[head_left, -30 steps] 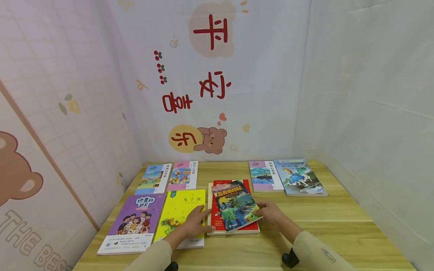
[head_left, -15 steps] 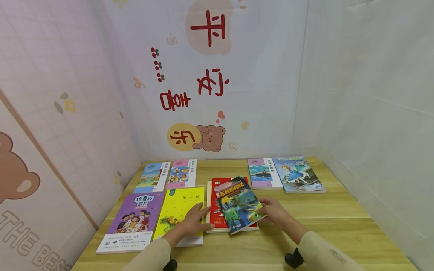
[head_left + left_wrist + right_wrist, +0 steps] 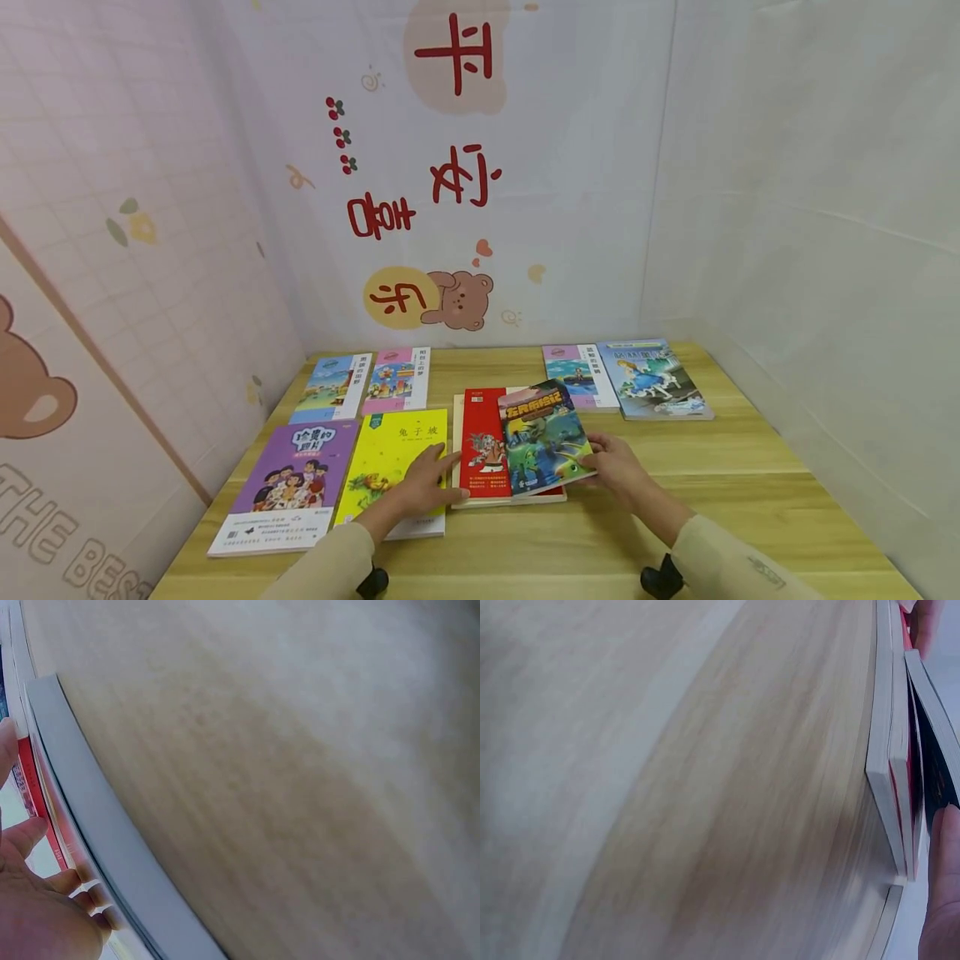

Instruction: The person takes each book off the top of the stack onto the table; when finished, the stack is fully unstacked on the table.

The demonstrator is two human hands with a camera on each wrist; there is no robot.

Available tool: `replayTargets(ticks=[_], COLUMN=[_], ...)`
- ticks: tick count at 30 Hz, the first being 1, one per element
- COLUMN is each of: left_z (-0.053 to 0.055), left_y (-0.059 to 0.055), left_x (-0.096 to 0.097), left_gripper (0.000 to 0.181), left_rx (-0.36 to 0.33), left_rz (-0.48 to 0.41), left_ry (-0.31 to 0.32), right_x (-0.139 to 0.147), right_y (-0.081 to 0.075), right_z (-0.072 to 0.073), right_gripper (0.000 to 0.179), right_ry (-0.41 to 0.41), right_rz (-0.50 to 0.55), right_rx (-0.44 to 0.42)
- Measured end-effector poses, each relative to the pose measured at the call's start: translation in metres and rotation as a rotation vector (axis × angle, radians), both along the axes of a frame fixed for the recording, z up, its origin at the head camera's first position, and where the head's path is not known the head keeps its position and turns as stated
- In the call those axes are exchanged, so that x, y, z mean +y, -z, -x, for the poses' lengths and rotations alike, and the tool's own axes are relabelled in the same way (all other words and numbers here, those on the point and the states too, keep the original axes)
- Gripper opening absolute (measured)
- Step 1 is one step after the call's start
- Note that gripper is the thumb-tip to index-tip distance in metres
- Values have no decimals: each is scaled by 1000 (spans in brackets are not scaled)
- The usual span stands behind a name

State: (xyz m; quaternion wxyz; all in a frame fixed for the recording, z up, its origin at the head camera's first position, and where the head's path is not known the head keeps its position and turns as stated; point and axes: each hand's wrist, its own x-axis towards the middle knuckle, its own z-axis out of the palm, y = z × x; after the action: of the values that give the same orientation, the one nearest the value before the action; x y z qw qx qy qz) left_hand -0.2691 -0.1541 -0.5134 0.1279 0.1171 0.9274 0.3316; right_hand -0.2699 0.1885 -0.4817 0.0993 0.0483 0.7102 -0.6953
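Observation:
My right hand (image 3: 619, 472) grips the lower right edge of a paperback (image 3: 543, 442) with dinosaurs on its cover. In the right wrist view that paperback (image 3: 934, 712) is tilted, its near side lifted off the books below. Under it lies a red-covered book (image 3: 483, 446), partly hidden, on top of a cream-edged book (image 3: 457, 425) that shows mostly along the left and bottom. My left hand (image 3: 424, 482) reaches across a yellow book (image 3: 397, 433), thumb and fingertips at the left edge of the red book. The left wrist view shows those fingers (image 3: 30, 832) spread along the red book's side.
A purple book (image 3: 292, 479) lies left of the yellow one. Behind them are a blue-covered book (image 3: 330, 387) and a pink-topped book (image 3: 396, 379). At the back right lie another pink-topped book (image 3: 572, 379) and a larger blue book (image 3: 656, 379). Cloth walls surround the wooden table (image 3: 720, 500).
My right hand has drawn the dinosaur paperback rightward and raised its right side, uncovering more of the red book's left part. The left hand stays at the red book's edge.

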Motion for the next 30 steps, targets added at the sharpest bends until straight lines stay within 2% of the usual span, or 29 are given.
replayTargets(ticks=[9, 19, 25, 30], left_z=[1, -2, -4, -3], left_y=[1, -2, -7, -4], left_x=[0, 2, 2, 2], left_gripper=[79, 81, 82, 81], left_rx=[13, 0, 7, 14], left_rz=[1, 5, 17, 15], left_ry=[0, -5, 3, -2], right_x=[23, 56, 75, 85], right_y=[2, -7, -7, 0], right_z=[-6, -21, -30, -37], right_gripper=[51, 56, 58, 60], right_ry=[23, 42, 55, 64], right_rz=[-41, -60, -47, -45], right_rx=[-3, 2, -40, -111])
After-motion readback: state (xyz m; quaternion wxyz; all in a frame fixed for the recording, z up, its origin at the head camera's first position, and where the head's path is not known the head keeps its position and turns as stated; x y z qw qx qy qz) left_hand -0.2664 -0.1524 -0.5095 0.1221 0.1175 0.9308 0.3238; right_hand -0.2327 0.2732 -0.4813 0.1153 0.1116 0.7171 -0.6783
